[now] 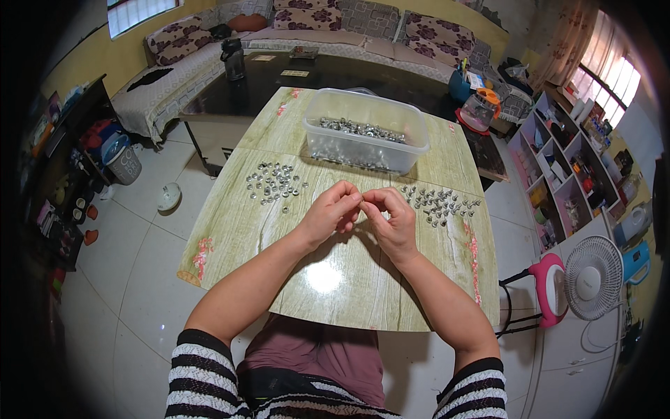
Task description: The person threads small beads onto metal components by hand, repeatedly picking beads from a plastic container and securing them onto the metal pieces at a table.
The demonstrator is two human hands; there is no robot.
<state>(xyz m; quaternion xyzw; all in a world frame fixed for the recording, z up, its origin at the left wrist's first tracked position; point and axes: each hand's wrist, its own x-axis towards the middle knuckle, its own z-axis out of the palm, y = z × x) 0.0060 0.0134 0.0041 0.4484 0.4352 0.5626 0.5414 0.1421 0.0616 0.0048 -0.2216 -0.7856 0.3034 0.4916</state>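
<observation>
Over the middle of the table, my left hand and my right hand meet at the fingertips. Both are closed in a pinch; whatever lies between them is too small and covered to name. Left of my left hand, small round silvery metal pieces like rings or caps are spread out. Beside my right hand lies a group of small metal pieces with short stems, resembling studs or screws. Just beyond my hands a translucent plastic box holds many more small metal pieces.
A dark glossy table adjoins the far edge, with a dark bottle and an orange-lidded jug on it. To the right are a white fan, a pink-backed chair and a shelf unit. A bin stands at left.
</observation>
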